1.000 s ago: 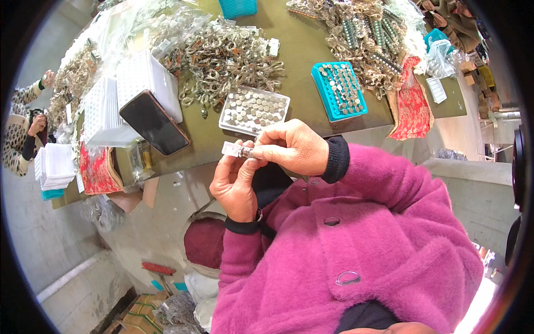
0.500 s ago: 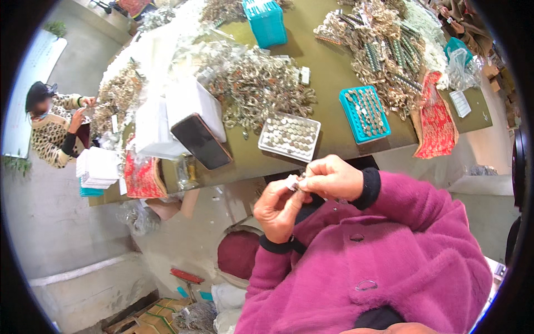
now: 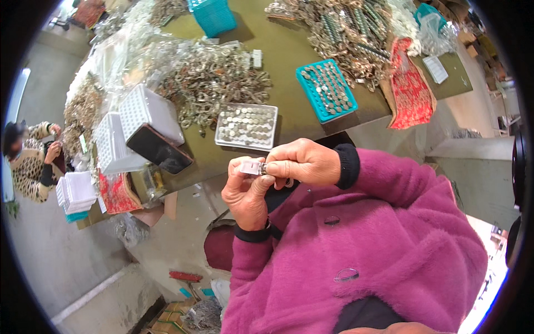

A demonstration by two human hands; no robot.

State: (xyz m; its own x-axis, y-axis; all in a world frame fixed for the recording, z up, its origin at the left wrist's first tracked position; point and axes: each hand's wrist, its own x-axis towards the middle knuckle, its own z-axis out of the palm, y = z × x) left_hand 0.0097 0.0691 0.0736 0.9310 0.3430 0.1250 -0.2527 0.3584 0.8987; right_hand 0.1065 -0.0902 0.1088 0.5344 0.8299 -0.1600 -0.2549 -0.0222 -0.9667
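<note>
Metal glints between both hands: a small silvery clip-like part (image 3: 253, 167) is pinched at its near end by the left hand (image 3: 248, 195), thumb and fingers closed on it, while the right hand (image 3: 300, 163) clamps its other end between thumb and forefinger. Both hands meet just in front of the magenta fleece jacket (image 3: 384, 245), raised above the table edge. Beyond the knuckles lies a white tray of round metal pieces (image 3: 247, 126), and farther right a teal basket (image 3: 326, 90) of similar ones; a dark phone (image 3: 159, 149) rests to the left. Doing this well likely means keeping the left grip steady, working with the right fingertips only, and holding the part square so nothing slips.
</note>
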